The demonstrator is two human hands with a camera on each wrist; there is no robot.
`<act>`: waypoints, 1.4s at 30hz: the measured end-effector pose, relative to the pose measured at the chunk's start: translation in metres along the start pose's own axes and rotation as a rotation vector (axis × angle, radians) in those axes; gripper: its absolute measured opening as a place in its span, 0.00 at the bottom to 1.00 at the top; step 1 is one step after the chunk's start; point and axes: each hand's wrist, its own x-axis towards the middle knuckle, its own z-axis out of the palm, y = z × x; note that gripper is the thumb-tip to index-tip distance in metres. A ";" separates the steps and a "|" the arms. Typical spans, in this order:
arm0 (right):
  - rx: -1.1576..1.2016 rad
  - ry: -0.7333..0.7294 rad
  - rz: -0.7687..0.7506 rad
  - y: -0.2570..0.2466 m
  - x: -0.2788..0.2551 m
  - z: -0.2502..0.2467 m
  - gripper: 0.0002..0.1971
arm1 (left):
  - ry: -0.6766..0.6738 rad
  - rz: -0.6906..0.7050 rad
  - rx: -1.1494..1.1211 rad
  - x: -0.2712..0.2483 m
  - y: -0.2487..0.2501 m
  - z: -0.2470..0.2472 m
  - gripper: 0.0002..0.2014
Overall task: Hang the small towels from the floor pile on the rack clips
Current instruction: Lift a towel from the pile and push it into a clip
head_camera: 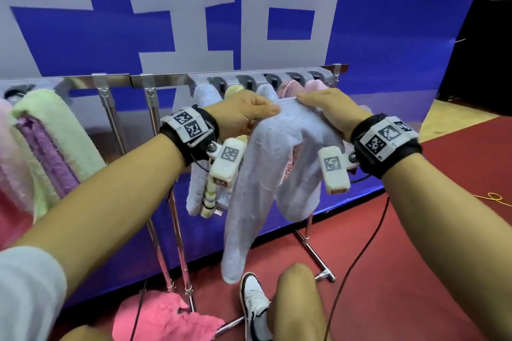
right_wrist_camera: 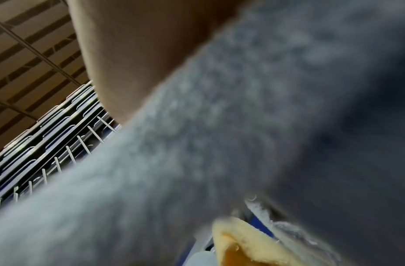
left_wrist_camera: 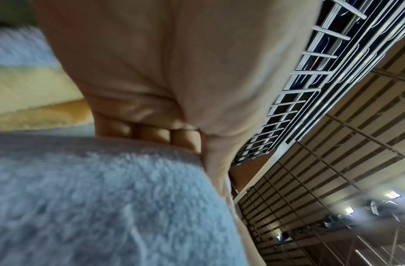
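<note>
While both hands grip it | pale blue towel [head_camera: 266,174] | fluffy, draped, hanging limp

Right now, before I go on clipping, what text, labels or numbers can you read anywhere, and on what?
Banner: huge white character shapes on blue, cut off by the frame; not readable as a word.
Left wristband: square black-and-white marker codes, with tiny print beside them, too small to read.
Right wristband: the same codes, with tiny print too small to read.
Wrist views: no text, only blurred towel.
</note>
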 end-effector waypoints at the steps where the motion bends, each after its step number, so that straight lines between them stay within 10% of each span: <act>1: 0.077 -0.040 0.023 0.003 0.000 -0.003 0.07 | -0.009 0.005 -0.024 0.005 0.003 0.006 0.20; 8: 0.135 -0.306 0.162 0.015 0.005 -0.013 0.19 | -0.051 -0.016 -0.053 0.036 0.005 0.041 0.16; 10: 0.095 -0.277 0.149 0.020 0.007 -0.023 0.05 | -0.022 -0.032 -0.016 0.044 0.002 0.044 0.21; 20: 0.369 0.022 0.179 0.039 0.021 -0.086 0.04 | -0.113 -0.004 -0.030 0.090 -0.017 0.063 0.14; 26: 0.153 0.015 0.256 0.047 0.031 -0.119 0.20 | -0.026 0.032 -0.104 0.138 -0.010 0.106 0.11; 30: 0.152 0.037 0.257 0.052 0.036 -0.146 0.04 | 0.002 0.001 -0.118 0.167 -0.009 0.134 0.12; 42: 0.085 0.282 0.286 0.067 0.089 -0.203 0.12 | 0.221 0.141 -0.056 0.237 -0.004 0.137 0.14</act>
